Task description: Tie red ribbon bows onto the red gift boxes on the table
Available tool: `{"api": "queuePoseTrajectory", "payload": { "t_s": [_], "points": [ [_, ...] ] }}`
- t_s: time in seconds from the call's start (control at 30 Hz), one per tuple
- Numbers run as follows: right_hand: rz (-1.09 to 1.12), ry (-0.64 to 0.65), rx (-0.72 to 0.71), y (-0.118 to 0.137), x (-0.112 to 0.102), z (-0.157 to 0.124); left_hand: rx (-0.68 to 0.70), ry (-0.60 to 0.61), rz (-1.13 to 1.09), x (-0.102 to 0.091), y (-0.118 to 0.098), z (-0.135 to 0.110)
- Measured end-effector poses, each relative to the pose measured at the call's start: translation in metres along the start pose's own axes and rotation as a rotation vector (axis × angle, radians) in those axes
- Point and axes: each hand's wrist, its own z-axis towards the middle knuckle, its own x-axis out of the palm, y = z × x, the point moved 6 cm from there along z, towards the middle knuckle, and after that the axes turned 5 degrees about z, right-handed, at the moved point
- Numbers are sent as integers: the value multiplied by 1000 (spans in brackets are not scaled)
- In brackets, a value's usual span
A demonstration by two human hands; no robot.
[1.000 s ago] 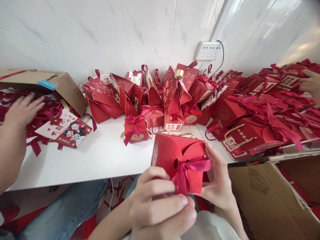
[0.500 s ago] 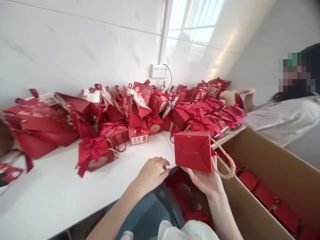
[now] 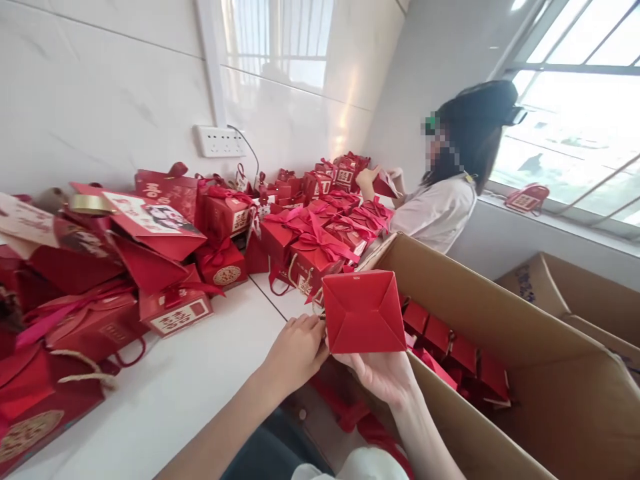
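Observation:
My right hand [image 3: 385, 375] holds a red gift box [image 3: 363, 312] from below, its folded bottom turned toward me, just above the near rim of a large cardboard carton [image 3: 500, 320]. My left hand [image 3: 295, 350] rests at the box's left edge with the fingers curled against it, over the white table's [image 3: 200, 373] front edge. Several red boxes lie inside the carton.
Many red gift boxes with ribbons [image 3: 310, 240] crowd the table along the white wall, under a socket [image 3: 219, 141]. A person in a light shirt [image 3: 435, 210] works at the far end. Another open carton [image 3: 575, 293] stands by the window, with a red box [image 3: 526, 197] on the sill.
My view has swung to the right. The red box went from ribbon side up in both hands to bottom toward me, carried right to the carton; my left hand left the ribbon.

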Motion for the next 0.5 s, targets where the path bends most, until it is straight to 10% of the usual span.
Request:
{"api": "queuePoseTrajectory", "payload": {
  "t_s": [0.23, 0.37, 0.5],
  "points": [
    [-517, -487, -588, 59, -44, -65, 214, -489, 50, 3, -15, 29],
    [-1082, -1036, -710, 118, -63, -129, 268, -419, 89, 19, -19, 47],
    [-1466, -1172, -640, 155, -98, -144, 239, -346, 85, 46, -8, 62]
  ]
}}
